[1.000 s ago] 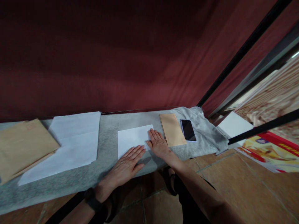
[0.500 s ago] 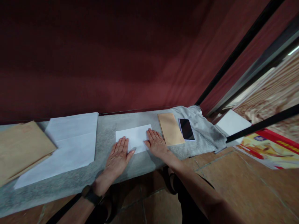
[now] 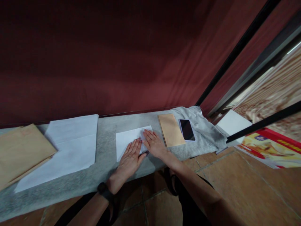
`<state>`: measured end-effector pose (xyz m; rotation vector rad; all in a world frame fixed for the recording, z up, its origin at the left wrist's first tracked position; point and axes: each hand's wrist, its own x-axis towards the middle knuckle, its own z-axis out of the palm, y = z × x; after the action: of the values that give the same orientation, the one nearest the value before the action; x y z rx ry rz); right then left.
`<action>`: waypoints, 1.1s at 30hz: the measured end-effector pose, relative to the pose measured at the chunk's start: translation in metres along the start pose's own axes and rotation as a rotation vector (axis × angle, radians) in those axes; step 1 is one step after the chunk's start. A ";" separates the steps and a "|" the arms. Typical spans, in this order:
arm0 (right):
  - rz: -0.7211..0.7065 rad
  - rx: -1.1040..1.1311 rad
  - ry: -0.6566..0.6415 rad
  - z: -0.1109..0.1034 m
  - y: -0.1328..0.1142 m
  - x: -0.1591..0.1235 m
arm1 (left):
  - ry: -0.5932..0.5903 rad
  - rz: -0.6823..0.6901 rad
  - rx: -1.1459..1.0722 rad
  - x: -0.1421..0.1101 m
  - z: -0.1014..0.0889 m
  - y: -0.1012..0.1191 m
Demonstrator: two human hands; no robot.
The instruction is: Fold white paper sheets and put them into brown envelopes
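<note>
A folded white sheet of paper (image 3: pixel 124 141) lies on the grey cloth-covered bench (image 3: pixel 107 138) in front of me. My left hand (image 3: pixel 131 155) rests flat on its middle, fingers stretched out. On the sheet's right part lies my right hand (image 3: pixel 154 142), also flat, its fingertips close to those of the left. Both palms face down, hiding much of the paper's near edge. Just right of my right hand is a small stack of brown envelopes (image 3: pixel 171 130), with a dark-screened phone (image 3: pixel 187 129) beside it.
Larger white sheets (image 3: pixel 75 141) lie at the left, partly under big brown envelopes (image 3: pixel 25 150). A dark red wall (image 3: pixel 105 78) rises behind the bench. To the right are black poles (image 3: pixel 237 55), a white panel (image 3: pixel 232 125) and a red-yellow printed box (image 3: pixel 270 147) on the tiled floor.
My left hand has slid rightward over the paper towards my right hand, baring the sheet's left part. My right hand has shifted slightly left.
</note>
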<state>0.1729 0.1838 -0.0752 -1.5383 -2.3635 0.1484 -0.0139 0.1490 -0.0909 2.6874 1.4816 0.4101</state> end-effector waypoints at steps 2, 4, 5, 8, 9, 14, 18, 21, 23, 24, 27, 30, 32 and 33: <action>-0.076 0.038 -0.039 0.001 -0.006 0.002 | -0.006 0.001 0.006 -0.001 0.002 -0.001; -0.096 0.045 -0.071 0.004 -0.011 0.003 | -0.007 0.010 0.008 -0.002 0.004 -0.003; -0.084 0.039 -0.080 0.006 -0.012 0.003 | -0.003 0.014 0.008 -0.002 0.004 -0.004; -0.013 0.008 -0.077 0.010 -0.011 0.005 | 0.011 0.028 0.003 -0.003 0.006 -0.005; 0.007 -0.002 -0.071 0.011 -0.009 0.005 | 0.014 0.031 0.003 -0.003 0.006 -0.005; 0.057 -0.077 -0.009 0.017 0.001 0.006 | 0.013 0.029 0.022 -0.003 0.005 -0.004; 0.100 -0.130 0.060 0.020 0.007 0.003 | 0.005 0.026 0.028 -0.003 0.003 -0.002; 0.125 -0.153 0.096 0.022 0.009 -0.002 | -0.009 0.023 0.024 -0.003 0.001 -0.002; 0.137 -0.161 0.118 0.023 0.011 -0.005 | -0.018 0.029 0.022 -0.003 0.001 -0.003; 0.143 -0.162 0.129 0.024 0.011 -0.006 | -0.020 0.033 0.021 -0.003 0.001 -0.003; 0.169 -0.158 0.163 0.026 0.013 -0.010 | -0.017 0.038 0.021 -0.004 0.000 -0.004; 0.201 -0.150 0.189 0.024 0.012 -0.015 | -0.010 0.037 0.022 -0.004 0.000 -0.003; 0.197 -0.139 0.190 0.021 0.008 -0.020 | -0.008 0.039 0.024 -0.004 0.000 -0.003; 0.174 -0.128 0.183 0.018 0.005 -0.024 | -0.009 0.039 0.026 -0.004 0.001 -0.003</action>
<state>0.1798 0.1660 -0.0985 -1.7366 -2.1335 -0.1029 -0.0183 0.1480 -0.0930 2.7388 1.4441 0.3827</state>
